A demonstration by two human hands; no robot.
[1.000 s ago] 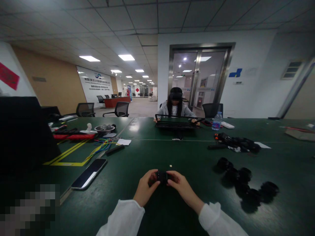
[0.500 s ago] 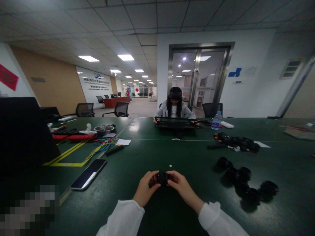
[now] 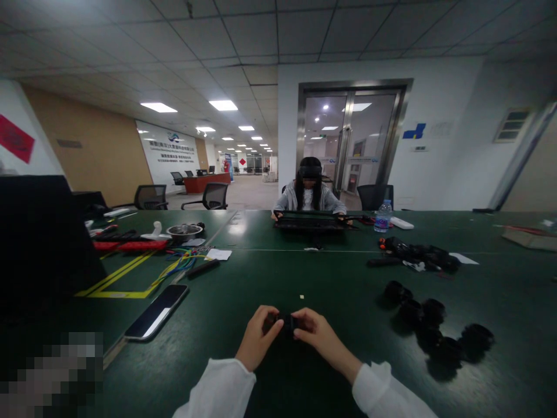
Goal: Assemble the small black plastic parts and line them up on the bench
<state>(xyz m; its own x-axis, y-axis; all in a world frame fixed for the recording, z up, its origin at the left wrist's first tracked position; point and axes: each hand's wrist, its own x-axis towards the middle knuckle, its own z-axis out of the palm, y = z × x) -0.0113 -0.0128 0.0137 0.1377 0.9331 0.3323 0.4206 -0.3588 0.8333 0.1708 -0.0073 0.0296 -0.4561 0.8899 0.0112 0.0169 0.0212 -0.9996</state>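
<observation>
Between my two hands, just above the green tabletop, is a small black cylindrical part [image 3: 288, 326]. My left hand [image 3: 260, 335] pinches its left side with thumb and fingers, the thumb lying across the front. On the opposite side, my right hand [image 3: 321, 337] grips it with thumb and fingertips. Much of the part is covered by the fingers, so its exact kind cannot be made out. A tiny pale square piece [image 3: 301, 296] lies on the table just beyond my hands.
Several black cylindrical parts [image 3: 448, 348] lie at the right, with a dark heap [image 3: 422, 254] behind them. A phone [image 3: 159, 312] rests at the left near coloured wires [image 3: 174, 264] and a metal bowl [image 3: 184, 232]. Across the table, a person [image 3: 308, 197] holds a black frame [image 3: 313, 223] near a bottle [image 3: 383, 216].
My left thumb has shifted up and across the front of the black part, and my right fingers have changed their hold slightly. The part looks turned a little.
</observation>
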